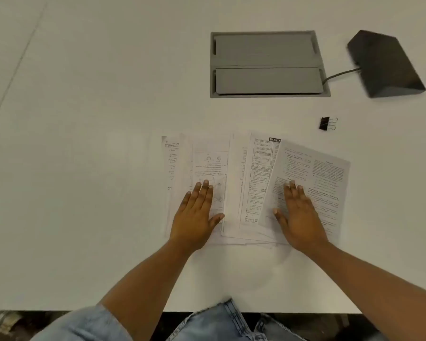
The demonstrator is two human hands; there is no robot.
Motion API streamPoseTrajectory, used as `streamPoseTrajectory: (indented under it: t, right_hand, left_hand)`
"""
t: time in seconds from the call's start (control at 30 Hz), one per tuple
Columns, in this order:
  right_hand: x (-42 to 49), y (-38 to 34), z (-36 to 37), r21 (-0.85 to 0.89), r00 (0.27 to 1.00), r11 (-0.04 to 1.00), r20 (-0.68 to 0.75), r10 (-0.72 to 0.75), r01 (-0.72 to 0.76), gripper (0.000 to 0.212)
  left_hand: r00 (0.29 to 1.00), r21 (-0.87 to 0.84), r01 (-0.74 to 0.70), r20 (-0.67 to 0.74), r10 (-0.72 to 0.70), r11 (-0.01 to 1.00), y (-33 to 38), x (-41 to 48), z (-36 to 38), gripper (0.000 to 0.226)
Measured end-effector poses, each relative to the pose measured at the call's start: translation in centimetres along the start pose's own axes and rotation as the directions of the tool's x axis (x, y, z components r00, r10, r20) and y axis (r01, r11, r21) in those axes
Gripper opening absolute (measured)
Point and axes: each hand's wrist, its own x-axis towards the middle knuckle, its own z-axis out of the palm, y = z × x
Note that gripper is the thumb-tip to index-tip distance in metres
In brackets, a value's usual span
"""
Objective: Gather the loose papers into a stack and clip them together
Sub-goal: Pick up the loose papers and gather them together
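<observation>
Papers (pixel 246 183) fanned on white table (pixel 84 168), long axes running away from the person; rightmost sheet tilted clockwise. Left hand (pixel 197 217) and right hand (pixel 299 217) flat, fingers spread, pressing sheets. Binder clip (pixel 327 123) lies apart, far right, handles pointing right.

- The loose papers (pixel 246 178) lie fanned out flat on the white worktop (pixel 84 168), overlapping one another, not yet squared into a stack.
- They are white printed sheets; some carry diagrams, others dense text. The rightmost sheet (pixel 315 183) lies on top, tilted clockwise.
- The binder clip (pixel 327 123), black with silver wire handles, lies apart, beyond the papers' far right corner.
</observation>
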Motion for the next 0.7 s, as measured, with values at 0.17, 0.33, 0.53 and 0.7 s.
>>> streamPoseTrajectory:
  t: [0.17, 0.33, 0.53, 0.7]
  right_hand:
    - [0.0, -0.1, 0.4, -0.024, 0.993, 0.999, 0.11, 0.049, -0.047, 0.078]
    - [0.5, -1.0, 0.0, 0.01, 0.988, 0.995, 0.12, 0.099, -0.1, 0.082]
    - [-1.5, -0.9, -0.5, 0.1, 0.987, 0.982, 0.048, 0.154, -0.158, 0.081]
    - [-4.0, 0.1, 0.2, 0.026, 0.963, 0.979, 0.185, 0.195, -0.203, 0.086]
  left_hand:
    - [0.997, -0.038, 0.033, 0.064, -0.031, 0.999, 0.0, -0.4, 1.2, 0.085]
    - [0.997, -0.057, 0.071, 0.04, -0.069, 0.996, 0.5, -0.4, 0.7, 0.085]
    - [0.954, -0.328, 0.209, -0.14, -0.266, 0.921, 5.4, -1.1, -1.7, 0.065]
    - [0.927, -0.514, 0.337, 0.037, -0.372, 0.789, 9.3, 0.8, -2.3, 0.058]
